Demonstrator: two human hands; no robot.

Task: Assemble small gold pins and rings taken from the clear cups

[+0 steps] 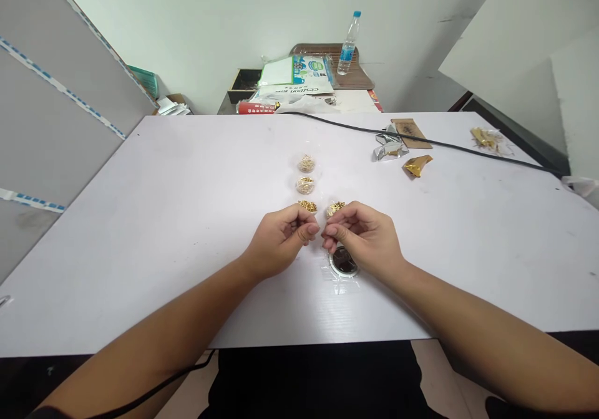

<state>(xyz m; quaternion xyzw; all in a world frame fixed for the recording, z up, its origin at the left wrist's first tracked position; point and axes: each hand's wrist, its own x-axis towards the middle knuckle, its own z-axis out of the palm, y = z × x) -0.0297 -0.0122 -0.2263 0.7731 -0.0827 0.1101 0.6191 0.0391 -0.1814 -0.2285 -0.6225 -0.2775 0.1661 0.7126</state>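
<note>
My left hand (284,239) and my right hand (362,235) face each other above the white table, fingertips almost meeting. Each is closed in a pinch; whatever they hold is too small to make out. Just beyond my left fingers is a small clear cup of gold pieces (307,206). Another cup of gold pieces (336,208) sits behind my right fingers, partly covered by them. Farther back stand a cup of thin gold bits (305,185) and a cup of pale gold bits (306,163). Below my right hand lies a round dark disc with a silver rim (345,261), partly hidden.
A black cable (346,126) crosses the table's far side. Beyond my right hand lie silver foil (390,149), a gold wrapper (418,166), a brown packet (412,133) and a clear bag with gold bits (489,138). A water bottle (347,51) stands behind the table.
</note>
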